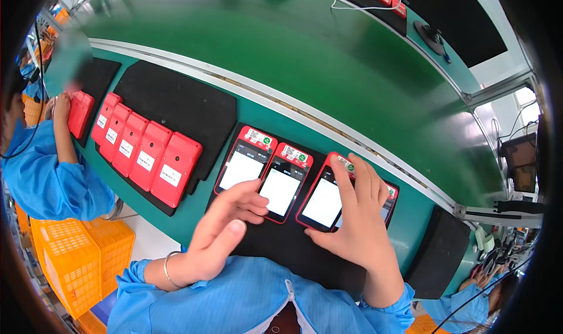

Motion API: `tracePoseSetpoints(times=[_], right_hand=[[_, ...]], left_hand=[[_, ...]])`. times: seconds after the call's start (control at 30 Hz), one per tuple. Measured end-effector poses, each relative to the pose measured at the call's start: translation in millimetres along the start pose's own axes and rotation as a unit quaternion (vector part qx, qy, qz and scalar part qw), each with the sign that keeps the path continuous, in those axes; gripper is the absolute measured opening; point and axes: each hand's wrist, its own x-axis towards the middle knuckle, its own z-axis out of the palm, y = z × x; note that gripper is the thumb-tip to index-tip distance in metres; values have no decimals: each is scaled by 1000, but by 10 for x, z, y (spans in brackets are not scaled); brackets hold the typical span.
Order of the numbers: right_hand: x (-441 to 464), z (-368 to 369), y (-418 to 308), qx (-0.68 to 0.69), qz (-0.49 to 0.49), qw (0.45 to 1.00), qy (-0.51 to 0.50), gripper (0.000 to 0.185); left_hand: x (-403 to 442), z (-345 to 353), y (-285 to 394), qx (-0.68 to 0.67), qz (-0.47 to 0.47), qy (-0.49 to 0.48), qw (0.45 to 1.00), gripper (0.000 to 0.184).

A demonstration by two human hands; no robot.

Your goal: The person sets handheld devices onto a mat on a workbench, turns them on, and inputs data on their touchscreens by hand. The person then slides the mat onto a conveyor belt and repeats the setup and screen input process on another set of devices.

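Note:
Several red handheld devices with lit white screens lie face up on a black mat (264, 240) before me. My left hand (226, 225), fingers apart and holding nothing, hovers at the lower edge of the two left devices, a leftmost one (243, 165) and one beside it (282, 184). My right hand (358, 214) is spread over a third device (321, 202), thumb near its bottom edge and fingertips at its top. A fourth device (388, 204) is mostly hidden behind that hand. Whether the right fingertips touch the third device is hard to tell.
A row of red devices (176, 164) lies face down on a black mat (176, 94) to the left. Beyond the metal rail (258, 91) runs a green surface (293, 47). A co-worker's hand (61, 106) touches red devices at far left. Orange crates (73, 263) stand below.

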Motion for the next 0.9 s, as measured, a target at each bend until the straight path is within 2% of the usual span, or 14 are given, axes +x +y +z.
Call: tracePoseSetpoints(times=[0.2,0.3,0.37,0.43,0.47,0.5,0.53,0.57,0.63,0.67,0.73,0.77,0.8,0.9], right_hand=[[105,106,54,-34,-18,997,-74,107],[-88,128,240,-40,-51,998,-10,110],[-328,6,295,-75,-40,991,101,91],[-823,46,835,129,97,971,174,90],[-1057,0,963,129,204,955,174,78],[-1352,-96,1056,121,319,924,174,67],[-1666,-73,1227,98,308,938,123,58],[-1971,41,1444,75,298,948,80,49],[-1874,182,880,343,347,857,164,38],[-1865,227,770,353,337,860,151,39],[-1837,297,696,351,358,846,185,43],[-1848,356,717,454,376,779,212,37],[-1767,324,571,453,369,785,207,34],[-1696,548,414,437,273,811,278,28]], left_hand=[[-150,-201,51,106,77,90,987,53],[-200,-387,148,113,140,318,931,69],[-337,-582,338,28,164,404,899,67],[-679,-777,394,-13,106,295,950,57],[-802,-784,395,-14,104,302,947,57],[-927,-731,373,99,11,244,965,51],[-1012,-649,341,208,-82,166,960,46],[-1015,-535,290,197,-83,145,966,46],[-945,-264,128,391,-103,141,904,42],[-926,-224,14,408,-64,132,901,48],[-870,-250,-75,297,-135,184,927,50],[-836,-332,-104,197,-199,195,940,50],[-759,-324,-119,101,-158,129,974,47],[-733,-217,-78,263,-93,125,952,42]])
